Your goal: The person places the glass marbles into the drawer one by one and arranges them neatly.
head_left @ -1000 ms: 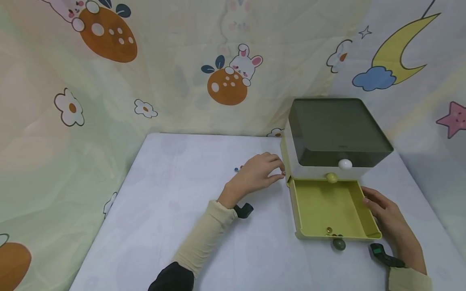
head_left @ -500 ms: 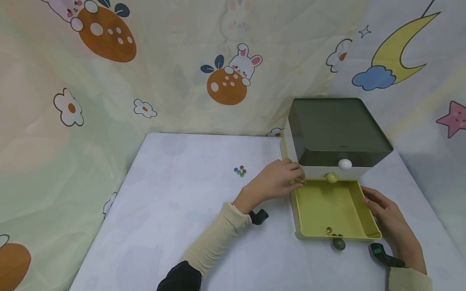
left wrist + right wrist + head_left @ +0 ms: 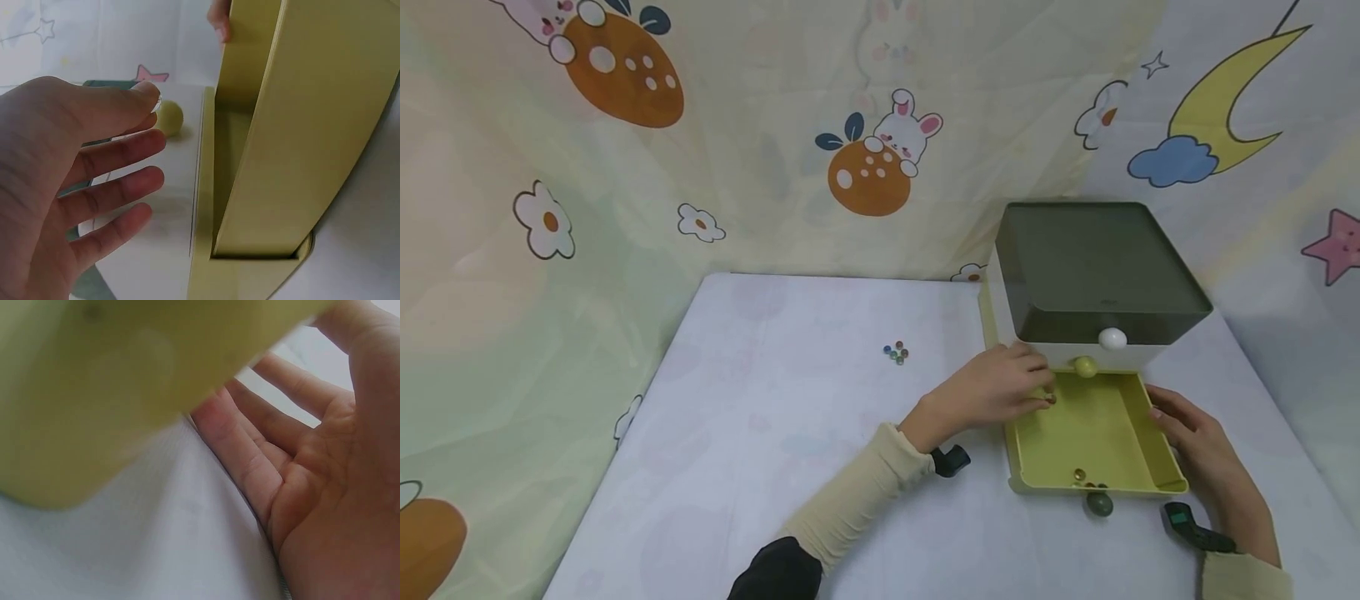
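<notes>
My left hand (image 3: 988,383) is above the back left part of a pulled-out yellow-green drawer (image 3: 1017,462), pinching a small glass marble (image 3: 157,103) between thumb and index finger. The other fingers spread away loosely in the left wrist view. My right hand (image 3: 1198,442) holds the drawer's right wall, thumb at the rim and fingers along the outside. Several marbles (image 3: 1079,474) lie inside by the drawer's front wall, partly hidden by it. Another small cluster of coloured marbles (image 3: 896,353) rests on the white table, left of the drawer.
Behind the drawer stands its storage box (image 3: 1101,258), with a dark green top, a white knob (image 3: 1112,338) and a yellow-green knob (image 3: 1086,367). A dark green knob (image 3: 1100,503) sticks out from the drawer's front. A printed curtain hangs behind the white-covered table (image 3: 760,375).
My left hand has moved right with the marble, from beside the box to over the drawer, uncovering the cluster on the table. The right hand stays on the drawer wall.
</notes>
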### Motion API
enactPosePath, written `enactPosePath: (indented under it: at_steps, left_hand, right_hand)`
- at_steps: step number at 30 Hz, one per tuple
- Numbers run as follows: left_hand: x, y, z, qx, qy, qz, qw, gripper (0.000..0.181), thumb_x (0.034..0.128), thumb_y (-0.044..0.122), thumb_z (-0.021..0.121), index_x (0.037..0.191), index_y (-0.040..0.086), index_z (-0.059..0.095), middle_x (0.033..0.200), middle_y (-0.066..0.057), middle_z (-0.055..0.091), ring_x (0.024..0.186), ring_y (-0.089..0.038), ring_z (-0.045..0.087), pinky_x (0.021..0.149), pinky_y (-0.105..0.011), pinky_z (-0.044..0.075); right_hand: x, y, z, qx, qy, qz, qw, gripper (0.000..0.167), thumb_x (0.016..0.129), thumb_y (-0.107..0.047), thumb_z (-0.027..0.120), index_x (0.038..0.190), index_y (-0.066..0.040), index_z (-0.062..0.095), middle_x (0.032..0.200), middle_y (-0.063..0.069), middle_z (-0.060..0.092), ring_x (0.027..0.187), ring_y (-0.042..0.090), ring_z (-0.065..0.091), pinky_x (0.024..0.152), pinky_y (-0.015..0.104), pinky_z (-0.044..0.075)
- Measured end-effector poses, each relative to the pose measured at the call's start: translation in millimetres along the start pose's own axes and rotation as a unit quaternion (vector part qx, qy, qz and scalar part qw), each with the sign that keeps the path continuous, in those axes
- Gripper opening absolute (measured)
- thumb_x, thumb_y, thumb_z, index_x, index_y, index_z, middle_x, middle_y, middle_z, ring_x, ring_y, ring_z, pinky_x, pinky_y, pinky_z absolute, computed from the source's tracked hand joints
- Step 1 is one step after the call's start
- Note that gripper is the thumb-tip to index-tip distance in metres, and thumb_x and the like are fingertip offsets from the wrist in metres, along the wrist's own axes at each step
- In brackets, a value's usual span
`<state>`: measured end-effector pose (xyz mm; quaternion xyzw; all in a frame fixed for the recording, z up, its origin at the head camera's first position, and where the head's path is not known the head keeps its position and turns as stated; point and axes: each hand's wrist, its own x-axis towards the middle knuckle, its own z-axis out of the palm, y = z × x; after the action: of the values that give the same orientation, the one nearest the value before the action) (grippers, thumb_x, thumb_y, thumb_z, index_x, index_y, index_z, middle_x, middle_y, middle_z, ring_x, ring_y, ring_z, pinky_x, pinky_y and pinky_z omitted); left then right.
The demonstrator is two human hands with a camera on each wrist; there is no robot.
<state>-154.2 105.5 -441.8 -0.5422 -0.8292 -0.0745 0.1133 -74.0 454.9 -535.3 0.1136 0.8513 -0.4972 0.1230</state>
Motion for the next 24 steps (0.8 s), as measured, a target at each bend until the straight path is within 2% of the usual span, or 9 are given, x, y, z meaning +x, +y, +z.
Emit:
enactPosePath:
  at_steps: [3, 5, 7, 9, 13, 16, 21, 24]
  left_hand:
    - [7.0, 4.0, 4.3, -0.004, -0.021, 0.007, 0.9997, 0.021, 0.1062, 0.041, 0.06, 0.117, 0.028, 0.072, 0.119, 0.013, 0.071, 0.121, -0.009, 0.062, 0.11, -0.022, 0.045]
    - [11.2, 5.8, 7.1, -0.003, -0.042, 0.007, 0.9991, 0.022, 0.1067, 0.041, 0.059, 0.119, 0.028, 0.072, 0.12, 0.014, 0.07, 0.121, -0.008, 0.061, 0.115, -0.023, 0.041]
    - [15.2, 7.2, 9.7, -0.003, -0.063, 0.003, 0.998, 0.023, 0.107, 0.041, 0.058, 0.121, 0.028, 0.071, 0.122, 0.014, 0.069, 0.123, -0.009, 0.06, 0.117, -0.025, 0.04]
    - [18.7, 8.5, 11.4, -0.002, -0.079, 0.0, 0.9969, 0.024, 0.1072, 0.041, 0.058, 0.122, 0.028, 0.07, 0.123, 0.015, 0.069, 0.125, -0.009, 0.058, 0.118, -0.027, 0.038]
    - [24.8, 12.4, 14.1, 0.003, -0.103, -0.002, 0.9947, 0.022, 0.106, 0.044, 0.059, 0.12, 0.03, 0.069, 0.119, 0.018, 0.068, 0.119, -0.008, 0.059, 0.118, -0.03, 0.038]
    - [29.3, 16.8, 16.9, 0.019, -0.119, 0.0, 0.9927, 0.02, 0.105, 0.047, 0.06, 0.116, 0.032, 0.068, 0.114, 0.02, 0.067, 0.113, -0.008, 0.059, 0.116, -0.031, 0.04]
    - [37.4, 23.4, 23.1, 0.036, -0.139, 0.01, 0.9896, 0.02, 0.1057, 0.048, 0.058, 0.113, 0.032, 0.067, 0.111, 0.02, 0.066, 0.113, -0.005, 0.06, 0.115, -0.028, 0.042]
    - [40.6, 24.8, 27.5, 0.033, -0.145, 0.012, 0.9888, 0.019, 0.1062, 0.047, 0.057, 0.113, 0.031, 0.067, 0.109, 0.019, 0.065, 0.112, -0.003, 0.059, 0.112, -0.025, 0.044]
  right_hand:
    - [-1.3, 1.0, 1.6, 0.009, 0.006, -0.019, 0.9998, 0.065, 0.108, -0.048, 0.051, 0.166, -0.026, 0.03, 0.152, -0.014, 0.044, 0.11, -0.015, 0.045, 0.081, 0.006, 0.048]
    - [-2.2, 1.5, 2.5, 0.015, 0.008, -0.03, 0.9994, 0.062, 0.109, -0.044, 0.051, 0.165, -0.025, 0.031, 0.141, -0.024, 0.045, 0.109, -0.016, 0.048, 0.082, 0.007, 0.049]
    - [-2.6, 1.5, 2.7, 0.017, 0.006, -0.033, 0.9993, 0.061, 0.11, -0.043, 0.051, 0.165, -0.024, 0.031, 0.136, -0.03, 0.043, 0.108, -0.017, 0.049, 0.082, 0.008, 0.05]
    - [-2.5, 1.0, 2.0, 0.015, 0.003, -0.028, 0.9995, 0.062, 0.109, -0.044, 0.051, 0.165, -0.026, 0.03, 0.138, -0.028, 0.044, 0.108, -0.017, 0.048, 0.081, 0.008, 0.05]
    - [-1.5, -0.6, 0.1, 0.004, -0.001, -0.013, 0.9999, 0.065, 0.109, -0.05, 0.049, 0.166, -0.027, 0.028, 0.153, -0.011, 0.043, 0.109, -0.016, 0.045, 0.08, 0.007, 0.048]
    - [-1.3, -1.1, -0.5, 0.005, -0.004, -0.006, 1.0, 0.067, 0.108, -0.051, 0.049, 0.166, -0.028, 0.027, 0.158, -0.003, 0.039, 0.109, -0.015, 0.044, 0.08, 0.008, 0.048]
    - [-1.9, -0.6, -0.6, 0.004, -0.001, -0.007, 1.0, 0.065, 0.108, -0.051, 0.05, 0.166, -0.029, 0.028, 0.152, -0.013, 0.044, 0.108, -0.015, 0.046, 0.08, 0.008, 0.048]
    - [-1.4, -0.7, 0.0, -0.003, 0.001, -0.007, 1.0, 0.066, 0.108, -0.051, 0.05, 0.166, -0.029, 0.028, 0.153, -0.01, 0.044, 0.109, -0.014, 0.045, 0.079, 0.009, 0.048]
